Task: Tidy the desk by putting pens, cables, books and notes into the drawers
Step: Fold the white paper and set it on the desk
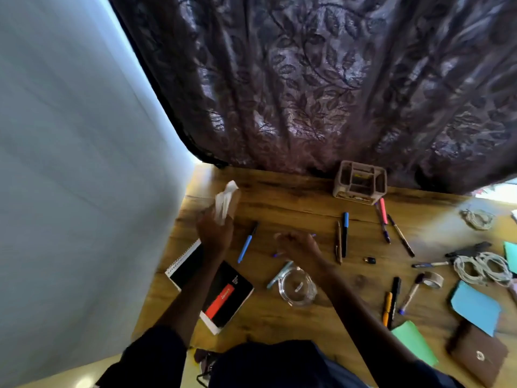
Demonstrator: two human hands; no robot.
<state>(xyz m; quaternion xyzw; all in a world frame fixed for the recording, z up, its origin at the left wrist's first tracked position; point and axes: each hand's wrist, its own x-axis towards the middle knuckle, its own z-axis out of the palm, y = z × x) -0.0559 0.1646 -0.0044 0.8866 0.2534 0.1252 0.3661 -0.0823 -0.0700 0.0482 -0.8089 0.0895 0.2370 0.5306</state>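
Left hand (215, 231) grips white paper (225, 201) above desk (279, 197) | right hand (296, 245) closed on purple pen (279, 254) | risk: forearm may knock glass dish (298, 287) beneath it

Dim, wide-angle bowed frame—daylight glows through the curtain (321, 85) (hands motion-blurred), glare at right edge.

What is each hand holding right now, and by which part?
The left hand grips a crumpled white tissue by its lower end. The right hand seems closed around a purple pen mid-shaft, though blur obscures it.
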